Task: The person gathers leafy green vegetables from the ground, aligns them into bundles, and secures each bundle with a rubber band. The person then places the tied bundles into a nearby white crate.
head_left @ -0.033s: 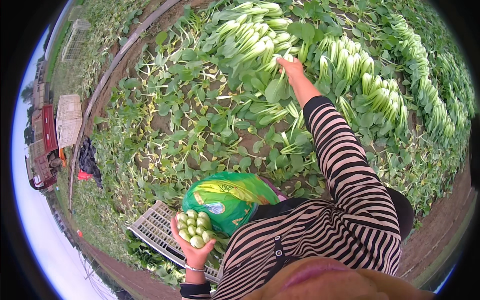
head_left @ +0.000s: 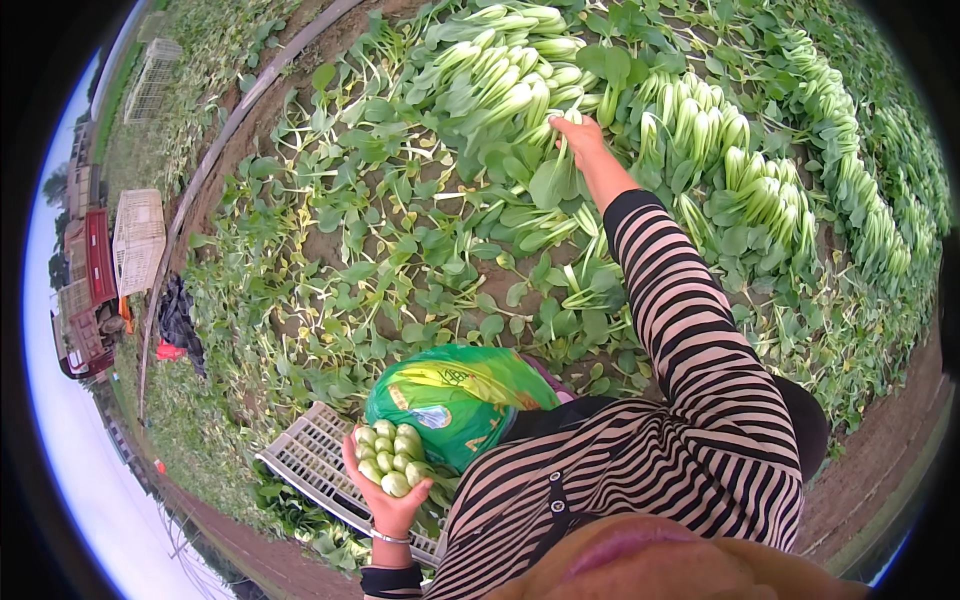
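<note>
Bok choy bunch (head_left: 390, 458) sits at seven o'clock, clasped by the left hand (head_left: 391, 511), fingers curled, beside a green bag (head_left: 440, 392) and a crate (head_left: 308, 450). At one o'clock the right hand (head_left: 587, 143) touches the heaped greens (head_left: 508, 78) at twelve; whether its fingers pinch a stalk, I cannot tell.

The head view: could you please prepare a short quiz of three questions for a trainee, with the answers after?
1. What does the left hand hold?
2. True or false: the right hand is well away from the laid-out greens.
3. The printed plastic beside the left hand is mainly: (a) red; (b) green; (c) white.

Key:
1. A bundle of leafy greens, pale stalk ends toward the camera.
2. False; it touches them.
3. (b)
</note>
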Demonstrator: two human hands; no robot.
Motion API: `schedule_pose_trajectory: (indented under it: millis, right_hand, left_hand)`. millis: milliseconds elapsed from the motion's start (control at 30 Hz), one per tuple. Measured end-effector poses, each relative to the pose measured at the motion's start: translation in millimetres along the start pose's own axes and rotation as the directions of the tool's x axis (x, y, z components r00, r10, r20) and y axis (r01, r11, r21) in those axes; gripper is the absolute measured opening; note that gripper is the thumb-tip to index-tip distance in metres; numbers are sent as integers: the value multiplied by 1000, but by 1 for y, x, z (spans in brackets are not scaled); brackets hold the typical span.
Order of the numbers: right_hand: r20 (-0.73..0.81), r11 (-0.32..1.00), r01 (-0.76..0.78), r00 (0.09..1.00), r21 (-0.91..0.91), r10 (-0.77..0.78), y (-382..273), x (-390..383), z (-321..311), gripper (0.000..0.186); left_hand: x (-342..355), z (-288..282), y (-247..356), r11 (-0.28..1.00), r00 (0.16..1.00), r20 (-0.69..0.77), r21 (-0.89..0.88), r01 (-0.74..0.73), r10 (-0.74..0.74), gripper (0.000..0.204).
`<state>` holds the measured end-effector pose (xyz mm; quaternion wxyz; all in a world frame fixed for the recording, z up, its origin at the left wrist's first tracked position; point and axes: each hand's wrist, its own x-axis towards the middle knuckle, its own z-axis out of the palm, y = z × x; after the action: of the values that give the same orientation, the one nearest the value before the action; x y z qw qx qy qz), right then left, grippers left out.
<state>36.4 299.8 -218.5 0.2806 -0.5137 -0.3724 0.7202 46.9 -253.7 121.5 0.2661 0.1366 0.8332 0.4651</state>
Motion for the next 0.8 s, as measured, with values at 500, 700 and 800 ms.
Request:
schedule_pose_trajectory:
  millis: [500, 700, 800]
  right_hand:
    - [178, 923, 371, 920, -102, -350, -105, -119, -73, 26]
    - [767, 787, 558, 616, -262, -181, -137, -253, -8, 22]
    - [894, 730, 625, 446, -276, -43, -98, -326, 27, 20]
  left_hand:
    - [-5, -1, 2, 997, 998, 15, 25, -68, 67, 131]
    - [-4, -12, 7, 981, 984, 82, 102, -168, 160, 121]
    - [-8, -19, 8, 957, 966, 109, 152, -248, 233, 121]
